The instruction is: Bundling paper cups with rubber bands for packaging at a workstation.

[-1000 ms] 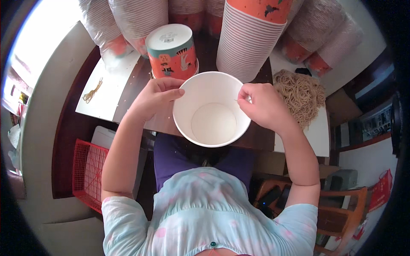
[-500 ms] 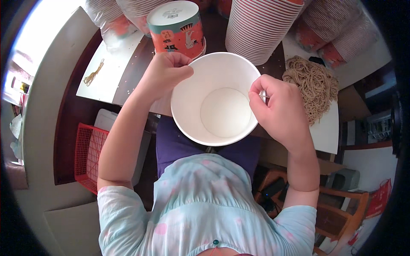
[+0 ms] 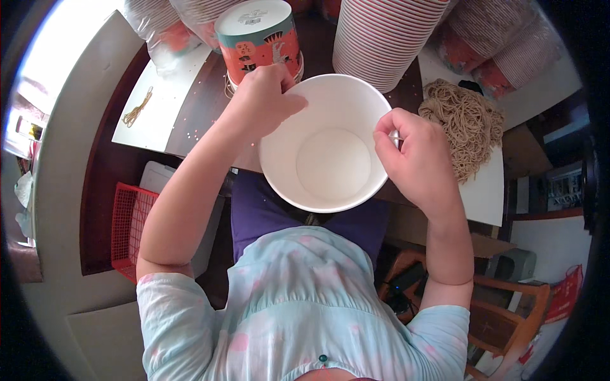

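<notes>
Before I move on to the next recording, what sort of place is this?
Probably a small indoor workroom, perhaps in a home. A tall stack of nested buckets and a heap of tan cord suggest handwork, while a wooden chair looks domestic.

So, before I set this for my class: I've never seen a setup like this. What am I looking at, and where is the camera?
There is no machine here: a person works barehanded. A wide fisheye camera on the head looks down, so straight edges bend.

The left hand and right hand are at opposite sides of the rim of a white-lined tub, its mouth toward the camera. Whether the right fingers pinch anything small is unclear.

On the dark tabletop beyond stand an upside-down orange-and-green tub and a tall stack of tubs. A heap of beige cord lies to the right.
</notes>
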`<state>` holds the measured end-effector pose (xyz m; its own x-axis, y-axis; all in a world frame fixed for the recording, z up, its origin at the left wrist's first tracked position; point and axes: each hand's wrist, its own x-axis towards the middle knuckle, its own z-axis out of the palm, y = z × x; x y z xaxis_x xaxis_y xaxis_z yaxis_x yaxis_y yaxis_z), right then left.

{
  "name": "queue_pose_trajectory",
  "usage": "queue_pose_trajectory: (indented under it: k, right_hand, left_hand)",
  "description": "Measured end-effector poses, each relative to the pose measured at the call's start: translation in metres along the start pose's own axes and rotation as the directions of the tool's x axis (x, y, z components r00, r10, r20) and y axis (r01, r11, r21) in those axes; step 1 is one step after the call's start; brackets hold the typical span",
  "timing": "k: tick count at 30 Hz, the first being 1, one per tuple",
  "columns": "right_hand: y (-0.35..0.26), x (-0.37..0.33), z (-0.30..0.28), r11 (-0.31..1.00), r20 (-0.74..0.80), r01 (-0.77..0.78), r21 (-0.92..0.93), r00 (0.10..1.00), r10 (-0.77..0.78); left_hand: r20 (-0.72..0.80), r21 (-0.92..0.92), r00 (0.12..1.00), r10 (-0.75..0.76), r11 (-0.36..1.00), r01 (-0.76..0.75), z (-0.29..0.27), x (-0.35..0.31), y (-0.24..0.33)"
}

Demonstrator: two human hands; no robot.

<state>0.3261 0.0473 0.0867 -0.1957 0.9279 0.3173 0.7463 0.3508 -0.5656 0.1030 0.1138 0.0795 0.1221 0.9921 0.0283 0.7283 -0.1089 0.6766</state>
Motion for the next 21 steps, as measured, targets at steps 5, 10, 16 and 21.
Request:
queue_pose_trajectory:
  k: [5,10,16,21]
  right_hand:
    - [0.027,0.012,-0.002,1.000,0.051,-0.030,0.006,0.998,0.030]
    - [0.046,0.021,-0.005,0.997,0.051,0.069,-0.044,0.996,-0.067]
    - [0.027,0.030,-0.008,1.000,0.162,-0.007,0.018,0.987,0.004]
    - [0.027,0.026,0.004,0.994,0.081,0.107,0.030,0.991,-0.109]
  left_hand:
    - [-0.044,0.000,0.987,0.157,0.988,-0.157,0.008,-0.012,-0.005]
    - [0.032,-0.228,0.999,0.030,0.973,-0.022,0.007,-0.025,-0.009]
    - [-0.042,-0.069,0.996,0.077,0.994,-0.080,0.008,-0.022,0.007]
    - [0.023,-0.028,0.999,0.037,0.999,-0.037,0.003,-0.018,0.007]
